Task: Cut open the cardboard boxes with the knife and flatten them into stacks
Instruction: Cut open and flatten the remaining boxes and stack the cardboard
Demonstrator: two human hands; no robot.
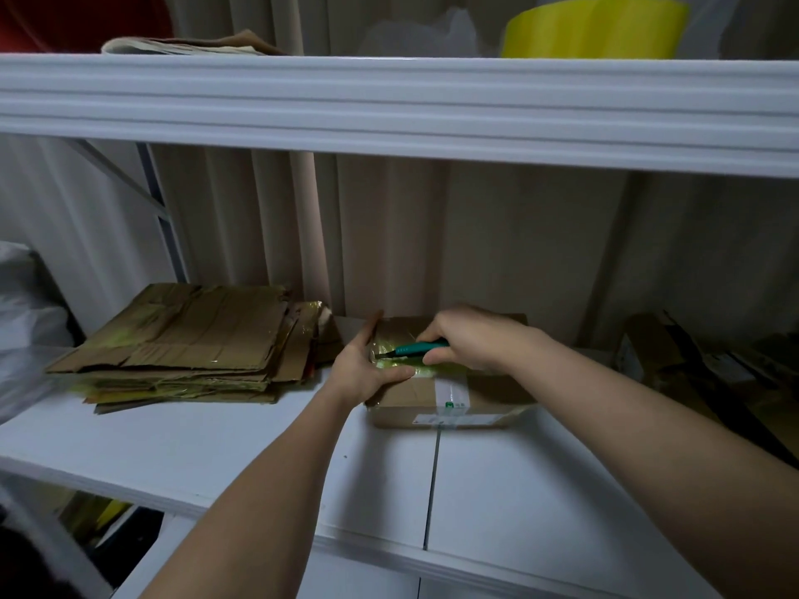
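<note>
A small taped cardboard box lies on the white shelf, with yellowish tape across its top and a white label on its front. My left hand holds the box's left end, thumb laid on the top and fingers along the side. My right hand grips a green-handled knife, whose tip points left onto the tape near my left thumb. To the left lies a stack of flattened cardboard.
An upper shelf beam crosses overhead, carrying a yellow roll and folded cardboard. Dark boxes and clutter fill the right end of the shelf. A white bag bulges at the left. A curtain hangs behind.
</note>
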